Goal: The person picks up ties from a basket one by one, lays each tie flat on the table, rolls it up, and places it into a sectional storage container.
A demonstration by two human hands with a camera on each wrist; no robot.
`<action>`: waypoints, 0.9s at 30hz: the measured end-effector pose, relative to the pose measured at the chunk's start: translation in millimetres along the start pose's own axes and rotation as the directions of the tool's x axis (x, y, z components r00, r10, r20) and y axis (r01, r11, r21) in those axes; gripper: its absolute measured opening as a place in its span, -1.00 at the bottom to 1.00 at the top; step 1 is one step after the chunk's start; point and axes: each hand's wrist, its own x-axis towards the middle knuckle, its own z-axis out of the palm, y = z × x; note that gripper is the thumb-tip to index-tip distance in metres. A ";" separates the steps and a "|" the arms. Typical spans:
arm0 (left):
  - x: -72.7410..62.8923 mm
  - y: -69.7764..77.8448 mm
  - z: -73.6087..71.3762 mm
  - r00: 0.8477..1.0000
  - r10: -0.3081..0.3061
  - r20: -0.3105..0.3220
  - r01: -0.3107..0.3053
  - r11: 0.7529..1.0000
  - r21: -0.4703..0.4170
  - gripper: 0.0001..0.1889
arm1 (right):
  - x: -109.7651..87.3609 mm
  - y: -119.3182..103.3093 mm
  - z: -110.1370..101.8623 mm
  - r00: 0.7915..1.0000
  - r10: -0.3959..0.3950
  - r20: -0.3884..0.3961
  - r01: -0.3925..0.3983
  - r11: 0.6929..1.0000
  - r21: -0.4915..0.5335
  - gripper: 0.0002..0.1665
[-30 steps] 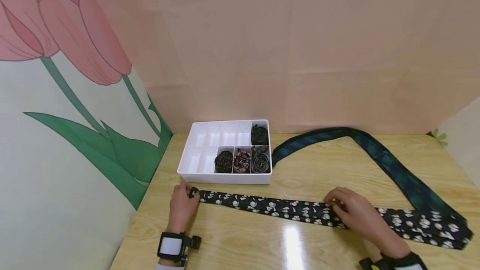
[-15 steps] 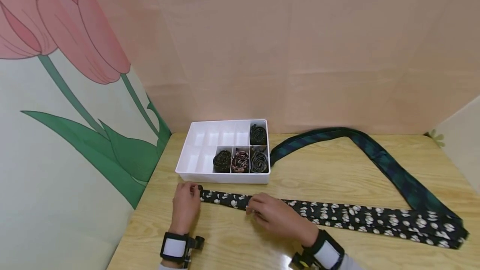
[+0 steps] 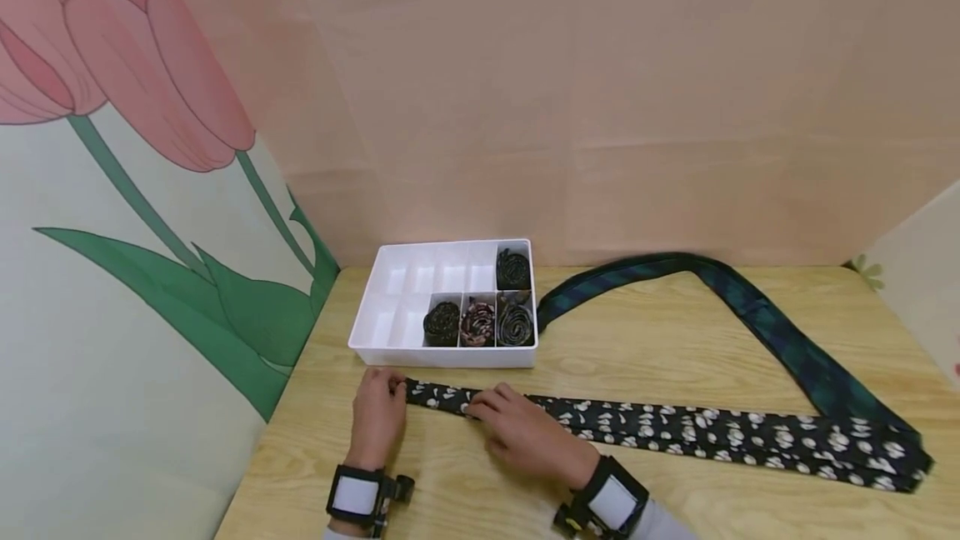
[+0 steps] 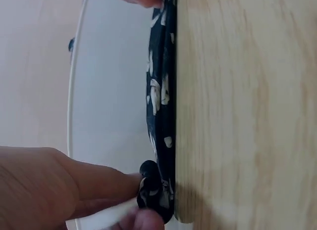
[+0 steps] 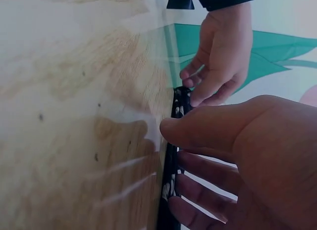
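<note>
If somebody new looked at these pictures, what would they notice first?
Probably the huge pink tulips on the wall at the left of the head view. Next might come the black-and-white tie stretched along the table, its narrow end pinched in the left hand. Behind it stands a white box with four dark rolls in its compartments.

The front tie (image 3: 675, 429) is black with white motifs, the rear tie (image 3: 761, 315) dark green and navy.
</note>
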 end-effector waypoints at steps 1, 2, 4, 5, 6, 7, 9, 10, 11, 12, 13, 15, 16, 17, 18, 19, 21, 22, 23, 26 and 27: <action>0.0 -0.1 -0.1 1.000 -0.013 0.007 0.013 1.000 0.008 -0.84 | 0.2 0.0 0.8 1.000 0.001 0.001 -0.001 1.000 0.004 -0.46; 0.0 -0.3 0.1 1.000 -0.025 0.012 0.025 1.000 0.016 -0.80 | 0.4 0.1 1.7 1.000 0.005 0.004 -0.005 1.000 0.006 -0.46; 0.2 -0.3 0.5 0.999 -0.047 0.020 0.046 0.998 0.034 -0.72 | 0.7 0.3 3.1 1.000 0.017 0.015 -0.017 1.000 0.011 -0.47; 0.4 0.0 1.1 0.998 -0.051 0.022 0.050 0.998 0.036 -0.69 | 0.8 0.5 3.5 1.000 0.022 0.020 -0.022 1.000 0.010 -0.48; 0.7 0.3 2.1 0.999 -0.050 0.022 0.049 0.998 0.034 -0.69 | 0.9 0.7 4.1 0.999 0.027 0.026 -0.028 1.000 0.010 -0.48; 1.0 0.9 3.2 0.999 -0.047 0.019 0.046 0.999 0.026 -0.69 | 0.9 1.0 4.4 0.999 0.032 0.030 -0.033 0.999 0.010 -0.48; 1.8 2.9 6.2 0.999 -0.031 0.004 0.031 1.000 0.001 -0.72 | 0.8 1.4 4.2 0.999 0.035 0.035 -0.035 0.999 0.012 -0.48; 1.8 4.6 8.0 1.000 -0.021 -0.001 0.021 1.000 -0.014 -0.74 | 0.8 1.7 4.1 0.999 0.034 0.037 -0.035 0.999 0.014 -0.48; 1.7 6.2 9.9 1.000 -0.009 0.001 0.009 1.000 -0.024 -0.75 | 0.8 2.2 4.0 0.999 0.033 0.036 -0.033 0.999 0.014 -0.47; 1.6 8.4 11.6 1.000 0.010 0.000 -0.010 0.999 -0.032 -0.75 | 0.8 2.6 3.8 0.999 0.032 0.036 -0.032 0.999 0.014 -0.47; 1.1 10.6 13.4 1.000 0.029 -0.001 -0.029 0.999 -0.039 -0.75 | 0.6 3.0 3.2 0.999 0.032 0.036 -0.032 0.999 0.015 -0.47; -0.4 14.8 16.7 0.998 0.065 0.006 -0.064 0.997 -0.043 -0.75 | 0.3 3.8 2.7 0.999 0.027 0.034 -0.028 0.999 0.016 -0.47; -1.2 16.5 18.4 0.997 0.081 0.014 -0.080 0.996 -0.040 -0.77 | 0.0 4.2 2.5 0.999 0.023 0.030 -0.024 1.000 0.015 -0.47; -2.1 18.2 19.5 0.996 0.093 0.020 -0.092 0.995 -0.039 -0.79 | -0.2 4.6 2.3 1.000 0.018 0.023 -0.018 1.000 0.013 -0.47; -3.1 19.4 20.3 0.994 0.106 0.018 -0.105 0.994 -0.039 -0.83 | -0.7 4.7 2.0 1.000 0.015 0.019 -0.015 1.000 0.013 -0.47; -3.7 20.2 21.2 0.993 0.114 0.013 -0.114 0.993 -0.040 -0.87 | -1.1 5.0 1.9 1.000 0.010 0.012 -0.010 1.000 0.014 -0.47; -5.0 21.1 21.4 0.991 0.132 0.003 -0.132 0.990 -0.043 -0.94 | -1.8 5.0 1.3 1.000 0.000 -0.004 0.000 1.000 0.011 -0.47; -5.1 21.2 21.5 0.991 0.134 0.000 -0.134 0.990 -0.043 -0.96 | -2.2 5.1 1.4 1.000 -0.003 -0.010 0.003 1.000 0.010 -0.47; -5.5 21.1 21.1 0.992 0.129 -0.004 -0.129 0.991 -0.043 -0.97 | -2.4 4.9 1.2 1.000 -0.006 -0.016 0.006 1.000 0.009 -0.47; -6.5 19.1 20.4 0.997 0.073 -0.005 -0.073 0.997 -0.017 -0.87 | -1.8 3.9 1.0 1.000 -0.016 -0.015 0.017 1.000 0.012 -0.46; -6.8 18.4 20.4 0.999 0.047 0.004 -0.047 0.999 -0.010 -0.82 | -1.4 3.7 1.2 1.000 -0.019 -0.009 0.019 1.000 0.014 -0.45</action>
